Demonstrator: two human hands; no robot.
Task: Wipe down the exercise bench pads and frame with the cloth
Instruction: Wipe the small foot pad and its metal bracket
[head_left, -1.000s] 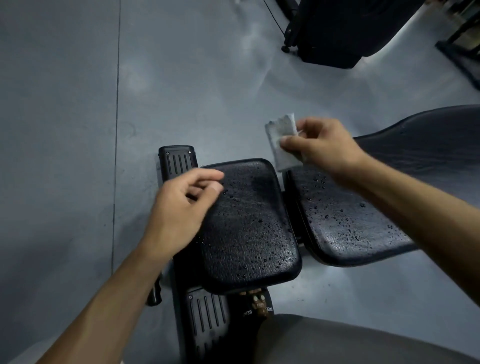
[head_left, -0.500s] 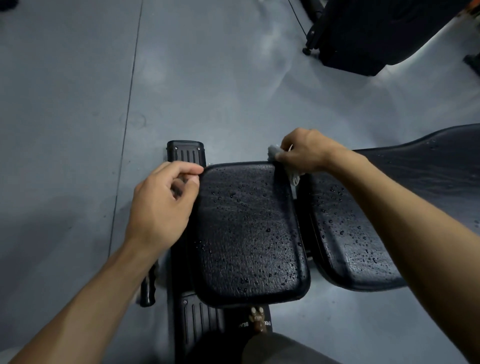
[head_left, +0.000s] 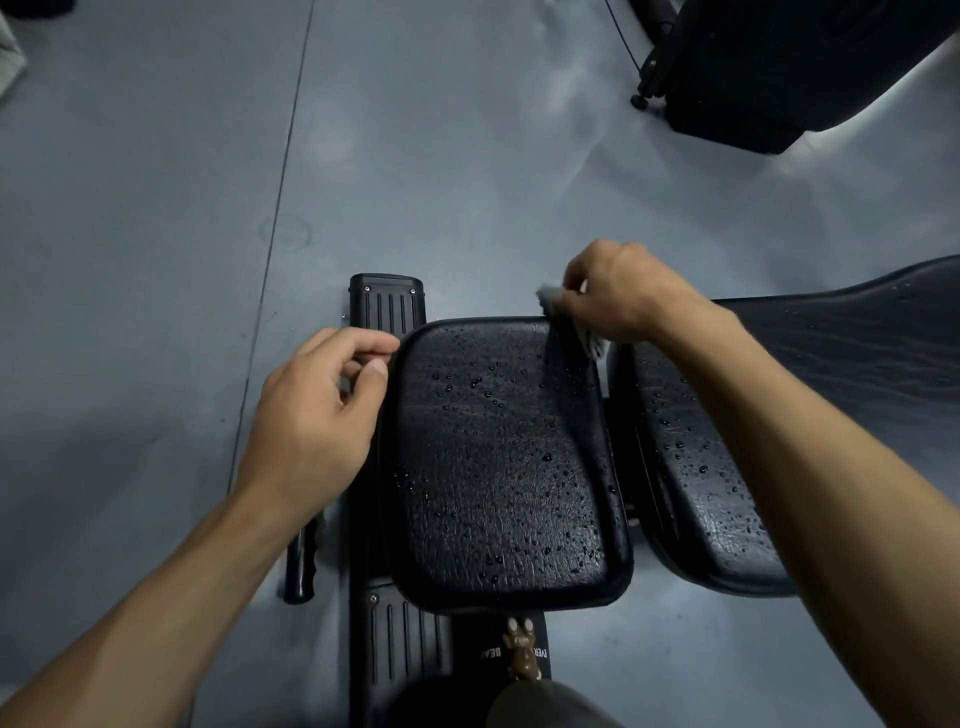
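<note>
Cloth (head_left: 551, 300) pinched in right hand (head_left: 618, 291), at seat pad (head_left: 498, 467) far corner

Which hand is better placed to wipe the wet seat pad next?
Right. The right hand already grips the cloth at the seat pad far corner; the left hand holds nothing.

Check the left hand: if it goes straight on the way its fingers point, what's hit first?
Likely the seat pad. The left hand points right at the pad's left edge, fingertips about touching it already. Depth is unclear, so contact isn't certain.
</note>
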